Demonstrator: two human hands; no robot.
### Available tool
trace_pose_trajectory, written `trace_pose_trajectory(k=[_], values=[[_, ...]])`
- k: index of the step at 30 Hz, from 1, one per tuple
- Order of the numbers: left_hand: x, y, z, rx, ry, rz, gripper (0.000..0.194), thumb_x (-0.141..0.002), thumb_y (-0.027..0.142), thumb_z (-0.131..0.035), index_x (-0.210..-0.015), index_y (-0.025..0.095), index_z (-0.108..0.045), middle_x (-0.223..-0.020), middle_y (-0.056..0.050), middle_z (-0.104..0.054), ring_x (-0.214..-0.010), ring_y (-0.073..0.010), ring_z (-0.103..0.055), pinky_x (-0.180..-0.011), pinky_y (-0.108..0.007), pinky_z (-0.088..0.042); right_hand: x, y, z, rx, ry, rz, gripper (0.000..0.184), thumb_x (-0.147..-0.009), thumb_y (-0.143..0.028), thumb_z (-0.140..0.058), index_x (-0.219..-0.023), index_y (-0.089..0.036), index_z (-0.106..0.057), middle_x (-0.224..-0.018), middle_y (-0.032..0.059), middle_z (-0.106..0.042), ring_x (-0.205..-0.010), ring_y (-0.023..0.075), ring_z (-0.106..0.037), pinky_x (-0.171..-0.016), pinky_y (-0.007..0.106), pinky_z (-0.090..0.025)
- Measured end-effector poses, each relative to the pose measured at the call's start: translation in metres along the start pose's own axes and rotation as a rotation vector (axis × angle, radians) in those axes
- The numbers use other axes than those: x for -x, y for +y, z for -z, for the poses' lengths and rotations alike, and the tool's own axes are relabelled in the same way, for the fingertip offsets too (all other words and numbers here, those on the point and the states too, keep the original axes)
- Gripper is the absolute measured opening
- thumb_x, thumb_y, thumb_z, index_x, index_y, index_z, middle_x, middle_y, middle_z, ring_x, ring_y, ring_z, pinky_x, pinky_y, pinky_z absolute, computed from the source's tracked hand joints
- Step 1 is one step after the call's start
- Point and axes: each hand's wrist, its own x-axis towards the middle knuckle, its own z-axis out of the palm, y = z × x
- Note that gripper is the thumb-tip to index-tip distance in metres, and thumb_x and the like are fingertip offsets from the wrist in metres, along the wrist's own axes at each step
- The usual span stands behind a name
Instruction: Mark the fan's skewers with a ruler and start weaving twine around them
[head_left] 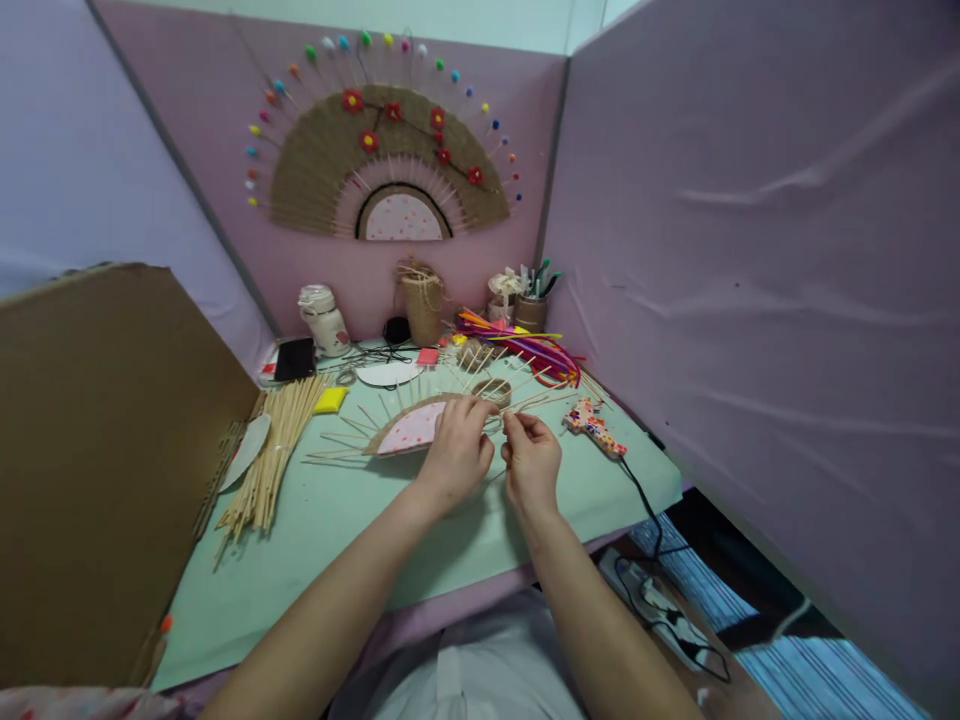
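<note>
A half-round fan base [409,428] with pink spotted paper and a brown rim lies on the table, thin wooden sticks fanning out from its curved edge. My left hand [459,450] is closed over its right end and hides that part. Close beside it, my right hand [534,460] is closed in a pinch near the sticks at the right. What its fingertips hold is too small to make out, perhaps twine or a stick end. Just beyond my fingers is a roll of twine [492,392].
A bundle of sticks [281,440] and a yellow pad [331,400] lie left, beside a cardboard panel [97,470]. A patterned glue gun [595,428] with a cord lies right. Colourful pipe cleaners [540,350], a jar [324,322] and a twine-wrapped pot [422,308] stand behind. A large decorated fan [315,165] hangs above.
</note>
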Motion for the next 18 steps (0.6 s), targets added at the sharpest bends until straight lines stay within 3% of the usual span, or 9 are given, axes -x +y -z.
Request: trace_pose_trajectory(k=[4, 7, 10, 13, 18], values=[[-0.022, 0.009, 0.013, 0.157, -0.010, 0.061, 0.026, -0.075, 0.010, -0.053, -0.099, 0.018, -0.059, -0.102, -0.006, -0.060, -0.098, -0.0204, -0.054, -0.088, -0.035, -0.044, -0.002, 0.006, 0.004, -0.006, 0.019, -0.038, 0.034, -0.057, -0.037, -0.077, -0.071, -0.018, -0.052, -0.058, -0.0084, -0.048, -0.042, 0.0027, -0.031, -0.039, 0.019, -0.021], [-0.045, 0.016, 0.016, 0.197, -0.141, 0.080, 0.021, -0.076, 0.026, -0.063, -0.096, 0.019, -0.064, -0.099, -0.005, -0.063, -0.098, -0.0210, -0.057, -0.088, -0.035, -0.045, -0.001, 0.008, 0.002, -0.002, -0.011, -0.047, 0.031, -0.060, -0.038, -0.074, -0.070, -0.019, -0.052, -0.053, -0.0100, -0.043, -0.041, 0.0028, -0.026, -0.039, 0.020, -0.020], [-0.058, 0.019, 0.010, 0.203, -0.221, 0.096, 0.011, -0.076, 0.024, -0.064, -0.085, 0.020, -0.068, -0.090, -0.004, -0.065, -0.089, -0.0188, -0.059, -0.082, -0.032, -0.045, 0.001, 0.008, -0.001, 0.004, -0.010, -0.058, 0.030, -0.062, -0.039, -0.072, -0.068, -0.019, -0.051, -0.050, -0.0107, -0.039, -0.041, 0.0034, -0.026, -0.040, 0.020, -0.020], [-0.060, 0.017, 0.005, 0.225, -0.173, 0.160, 0.007, -0.077, 0.018, -0.061, -0.074, 0.019, -0.067, -0.080, -0.001, -0.066, -0.079, -0.0160, -0.059, -0.075, -0.028, -0.045, 0.002, 0.007, -0.002, 0.001, 0.007, -0.071, 0.029, -0.061, -0.037, -0.073, -0.069, -0.019, -0.052, -0.052, -0.0095, -0.043, -0.042, 0.0038, -0.030, -0.040, 0.020, -0.022], [-0.049, 0.012, 0.002, 0.253, -0.061, 0.249, 0.005, -0.077, 0.017, -0.060, -0.075, 0.019, -0.064, -0.078, -0.001, -0.065, -0.076, -0.0148, -0.058, -0.071, -0.027, -0.044, 0.003, 0.005, 0.000, -0.053, -0.021, -0.074, 0.028, -0.062, -0.035, -0.074, -0.072, -0.017, -0.055, -0.059, -0.0065, -0.051, -0.045, 0.0037, -0.034, -0.040, 0.019, -0.023]])
